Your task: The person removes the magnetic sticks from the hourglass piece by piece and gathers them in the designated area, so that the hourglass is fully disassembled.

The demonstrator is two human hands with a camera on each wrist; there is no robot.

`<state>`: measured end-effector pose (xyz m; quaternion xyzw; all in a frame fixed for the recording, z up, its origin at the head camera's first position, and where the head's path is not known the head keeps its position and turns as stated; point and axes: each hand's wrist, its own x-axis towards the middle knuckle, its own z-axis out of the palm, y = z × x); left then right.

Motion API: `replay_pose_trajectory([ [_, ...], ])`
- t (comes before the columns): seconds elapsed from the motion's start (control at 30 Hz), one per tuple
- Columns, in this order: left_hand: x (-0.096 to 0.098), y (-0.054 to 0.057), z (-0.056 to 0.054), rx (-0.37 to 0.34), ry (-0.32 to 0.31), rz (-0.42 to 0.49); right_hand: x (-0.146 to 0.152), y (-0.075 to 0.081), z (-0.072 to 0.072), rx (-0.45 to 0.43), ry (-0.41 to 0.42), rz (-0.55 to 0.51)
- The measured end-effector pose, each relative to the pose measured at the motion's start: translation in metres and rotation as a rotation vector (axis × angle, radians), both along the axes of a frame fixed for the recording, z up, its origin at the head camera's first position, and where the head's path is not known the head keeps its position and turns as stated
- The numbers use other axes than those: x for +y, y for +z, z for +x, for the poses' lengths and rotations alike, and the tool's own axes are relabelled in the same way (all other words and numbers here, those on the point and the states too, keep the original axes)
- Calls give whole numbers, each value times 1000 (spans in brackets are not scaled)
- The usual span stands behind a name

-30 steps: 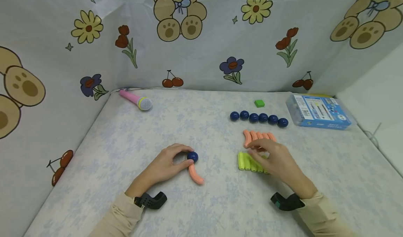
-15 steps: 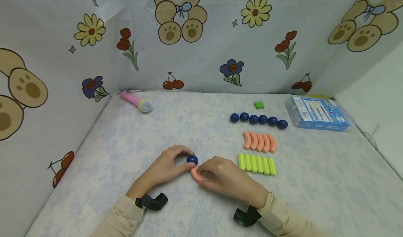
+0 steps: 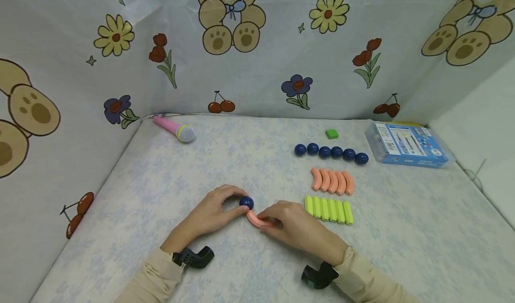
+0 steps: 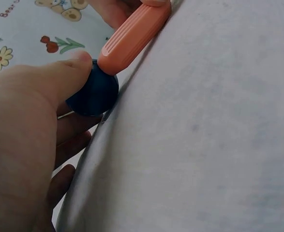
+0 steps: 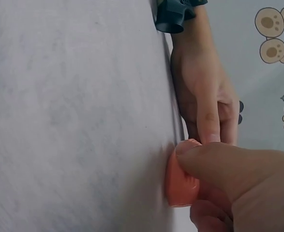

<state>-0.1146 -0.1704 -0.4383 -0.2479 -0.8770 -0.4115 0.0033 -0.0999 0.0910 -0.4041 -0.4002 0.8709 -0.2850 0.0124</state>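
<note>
Between thumb and fingers, my left hand [image 3: 211, 210] pinches a dark blue ball [image 3: 246, 202] on the table. A curved orange piece [image 3: 255, 220] lies against the ball's near side, its end touching the ball in the left wrist view. My right hand [image 3: 299, 226] pinches the other end of that orange piece, with the thumb on top in the right wrist view. Right of the hands lie a row of curved orange pieces [image 3: 332, 181] and a row of lime-green sticks [image 3: 328, 210]. Several more blue balls [image 3: 336, 152] line up behind them.
At the back left lies a pink toy microphone [image 3: 174, 129]. A small green block [image 3: 331, 134] sits behind the ball row, and a blue-and-clear box [image 3: 409, 145] stands at the back right. A printed cloth wall [image 3: 257, 70] closes off the table's far edge.
My right hand has come left from the rows to the orange piece and grips it. The piece's free end has swung right. My left hand stays on the ball.
</note>
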Motion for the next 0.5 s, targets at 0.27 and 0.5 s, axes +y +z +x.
replay_pose_trajectory([
  [0.27, 0, 0, 1, 9, -12, -12, 5, 6, -5, -7, 27, 20],
  [0.5, 0, 1, 1, 33, -35, -1, 9, 11, -8, -49, 33, 39],
])
